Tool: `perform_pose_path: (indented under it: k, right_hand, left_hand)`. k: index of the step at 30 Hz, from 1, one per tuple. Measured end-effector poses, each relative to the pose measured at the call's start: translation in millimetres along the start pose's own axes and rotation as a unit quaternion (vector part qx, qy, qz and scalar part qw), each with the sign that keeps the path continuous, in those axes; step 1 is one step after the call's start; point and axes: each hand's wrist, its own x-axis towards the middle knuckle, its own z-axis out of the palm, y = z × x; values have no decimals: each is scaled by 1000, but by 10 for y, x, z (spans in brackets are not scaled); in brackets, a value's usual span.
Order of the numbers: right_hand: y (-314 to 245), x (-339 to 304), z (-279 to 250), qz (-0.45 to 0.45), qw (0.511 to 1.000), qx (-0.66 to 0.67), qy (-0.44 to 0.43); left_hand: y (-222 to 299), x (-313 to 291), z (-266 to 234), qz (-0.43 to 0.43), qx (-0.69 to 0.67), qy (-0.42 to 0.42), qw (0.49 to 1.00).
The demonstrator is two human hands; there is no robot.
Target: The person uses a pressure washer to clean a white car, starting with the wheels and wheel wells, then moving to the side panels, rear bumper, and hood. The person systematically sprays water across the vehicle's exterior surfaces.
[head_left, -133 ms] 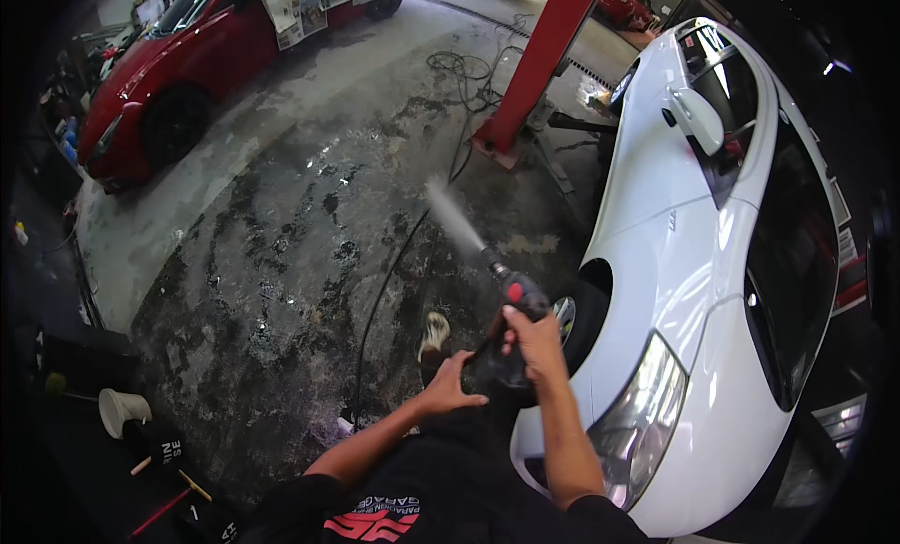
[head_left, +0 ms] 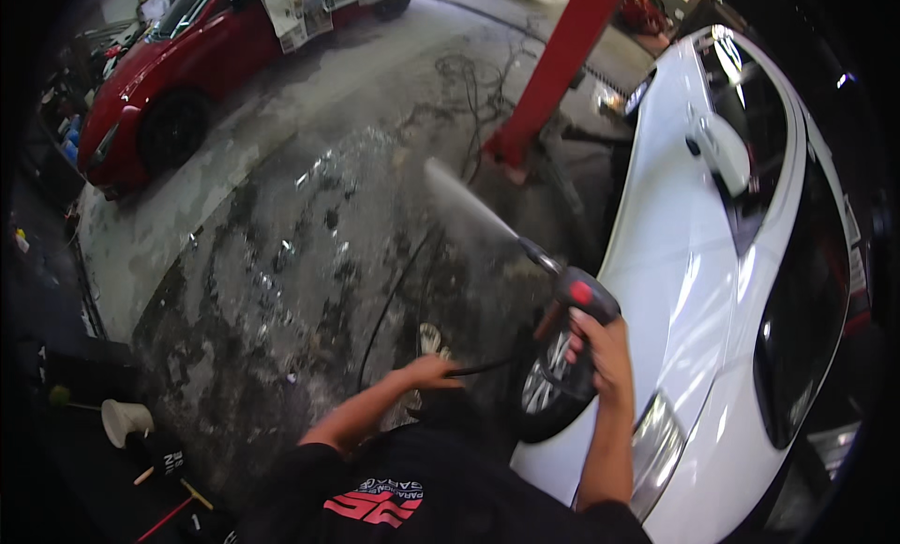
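Right hand (head_left: 600,352) clenched around the grip of a black pressure-washer gun (head_left: 577,296), raised just above the white car's (head_left: 712,291) front wheel (head_left: 544,389). Nozzle directed forward and left of this hand; water jet (head_left: 464,197) discharges toward the wet concrete floor (head_left: 281,263). Left hand (head_left: 433,371), lower and to the left, grasps the black hose (head_left: 478,366) trailing from the gun. Red lift post (head_left: 553,71) stands beyond the spray.

Bright daylight from upper left on wet concrete floor (head_left: 281,216); strong glare on white car (head_left: 694,263). Deep shadow and black vignette at rim. Heavy fisheye bending at edges; slight blur on spray (head_left: 459,197).
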Motion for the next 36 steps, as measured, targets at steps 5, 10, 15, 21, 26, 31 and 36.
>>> perform_pose_path:
  k: [5,10,15,21,26,31,36]
  right_hand:
    - [-1161,1555,-697,27,997,27,71]
    - [-1702,3332,-163,17,995,60,76]
    - [-1981,5526,355,-17,995,26,91]
    - [-2503,8355,916,-72,983,-42,161]
    - [-3163,10174,1212,-132,963,-90,217]
    - [-3739,12136,1078,-56,982,-141,116]
    - [-3856,14659,770,-41,937,-274,213]
  left_hand:
    - [-1075,509,-2865,-54,284,129,949]
    - [-1962,-468,-4361,-241,364,214,874]
    - [-2880,107,-4522,-378,307,296,822]
    - [-3978,2371,-6004,-421,240,327,811]
    - [-4371,4167,-7802,-391,229,311,836]
    - [-4951,5946,-9429,-384,189,237,872]
    - [-5304,8098,-10954,-458,78,184,866]
